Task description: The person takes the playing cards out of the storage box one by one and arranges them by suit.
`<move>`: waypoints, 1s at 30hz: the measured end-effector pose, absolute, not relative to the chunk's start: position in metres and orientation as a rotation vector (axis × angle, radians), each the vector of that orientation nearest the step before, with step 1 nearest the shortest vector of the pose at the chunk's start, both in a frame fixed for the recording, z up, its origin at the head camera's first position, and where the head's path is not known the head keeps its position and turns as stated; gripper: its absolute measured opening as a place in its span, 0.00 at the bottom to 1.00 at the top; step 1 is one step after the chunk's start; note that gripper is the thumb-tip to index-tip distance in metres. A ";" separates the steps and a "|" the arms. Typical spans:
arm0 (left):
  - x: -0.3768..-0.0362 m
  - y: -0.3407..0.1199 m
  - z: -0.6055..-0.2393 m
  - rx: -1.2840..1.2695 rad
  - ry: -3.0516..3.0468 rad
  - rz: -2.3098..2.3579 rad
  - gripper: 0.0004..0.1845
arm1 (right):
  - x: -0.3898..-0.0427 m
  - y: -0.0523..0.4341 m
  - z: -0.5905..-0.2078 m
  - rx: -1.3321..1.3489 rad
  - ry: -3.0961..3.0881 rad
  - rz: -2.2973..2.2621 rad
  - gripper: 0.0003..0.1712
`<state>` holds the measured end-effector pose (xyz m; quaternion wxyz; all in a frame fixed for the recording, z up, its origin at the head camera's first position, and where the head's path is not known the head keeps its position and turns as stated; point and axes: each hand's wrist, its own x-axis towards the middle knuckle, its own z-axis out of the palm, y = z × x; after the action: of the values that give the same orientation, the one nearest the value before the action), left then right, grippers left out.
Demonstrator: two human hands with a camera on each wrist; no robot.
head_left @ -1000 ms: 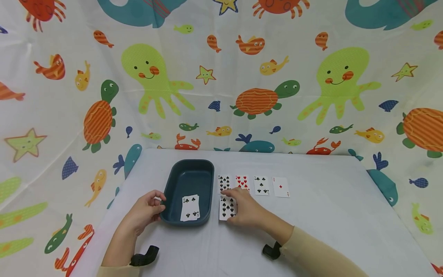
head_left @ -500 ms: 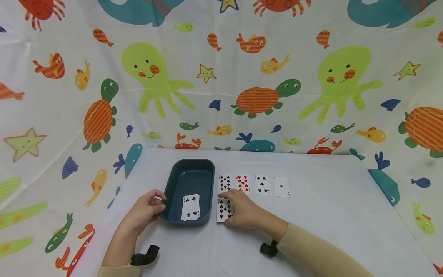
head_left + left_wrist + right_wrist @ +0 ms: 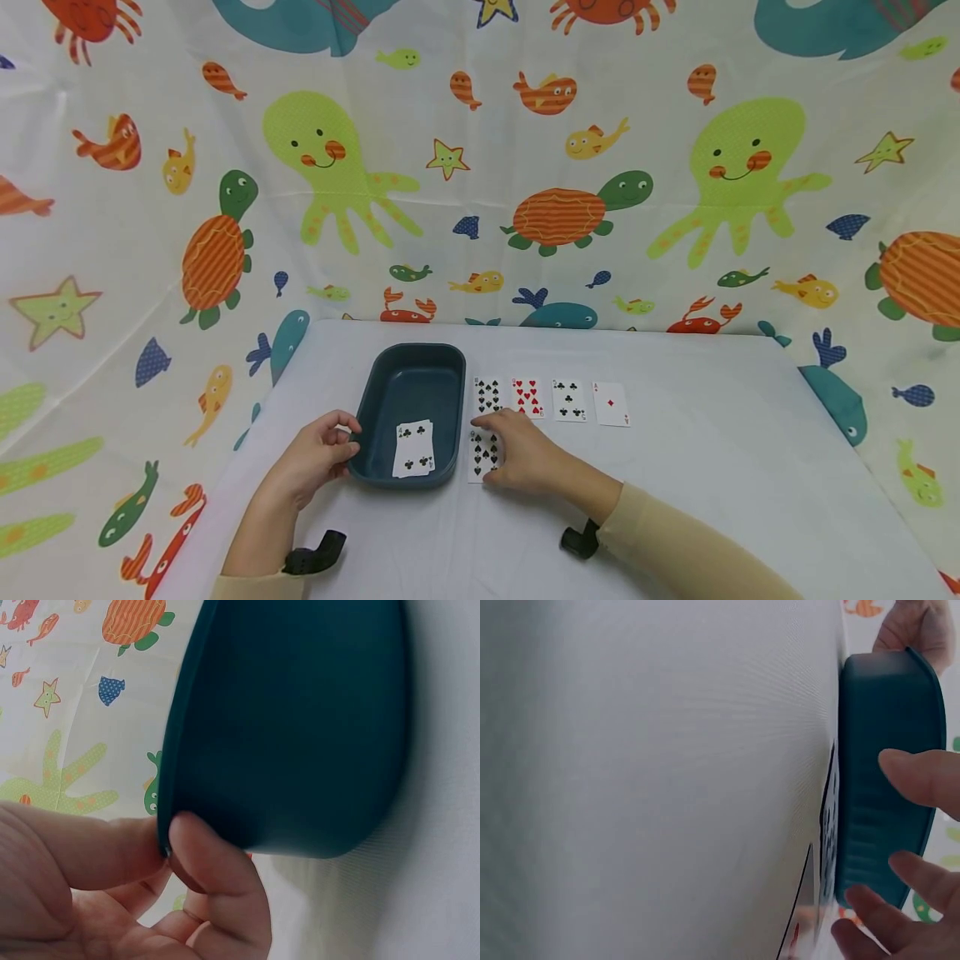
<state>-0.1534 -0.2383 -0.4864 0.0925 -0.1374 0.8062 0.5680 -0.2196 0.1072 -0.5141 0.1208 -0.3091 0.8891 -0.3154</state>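
My left hand (image 3: 324, 454) pinches the left rim of a dark teal oblong dish (image 3: 408, 383) between thumb and fingers; the left wrist view shows the rim (image 3: 171, 780) caught there. Inside the dish lie some playing cards, a four of clubs (image 3: 413, 450) on top. My right hand (image 3: 528, 454) hovers over a black spade playing card (image 3: 482, 457) lying flat on the table, its right part hidden. In the right wrist view the fingers (image 3: 922, 881) and thumb (image 3: 922, 774) are spread, apart from the cards.
Behind that card runs a row of face-up cards: a spade card (image 3: 487, 393), a heart card (image 3: 528, 398), a club card (image 3: 569, 401) and an ace of diamonds (image 3: 611, 404). A white cloth (image 3: 712, 450) covers the table. Behind it hangs a sea-animal curtain (image 3: 480, 183).
My right hand has shifted slightly left with the spade card, which now lies flat below the row, nearer the dish. The left hand has stayed at the rim.
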 end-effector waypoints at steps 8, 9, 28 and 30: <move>-0.154 -0.239 -0.487 -0.412 2.389 1.684 0.14 | -0.219 0.107 -0.507 -0.910 2.618 -0.948 0.48; -0.153 -0.239 -0.487 -0.412 2.389 1.685 0.14 | -0.220 0.107 -0.505 -0.909 2.627 -0.952 0.48; -0.153 -0.237 -0.485 -0.427 2.399 1.676 0.14 | -0.215 0.070 -0.471 -0.965 2.722 -0.982 0.56; -0.153 -0.236 -0.484 -0.426 2.401 1.674 0.14 | -0.215 0.063 -0.469 -0.996 2.718 -0.973 0.56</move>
<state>-0.1531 -0.2363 -0.4843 0.0919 -0.1435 0.8084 0.5635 -0.2146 0.0626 -0.4691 0.0441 -0.3259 0.8891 -0.3183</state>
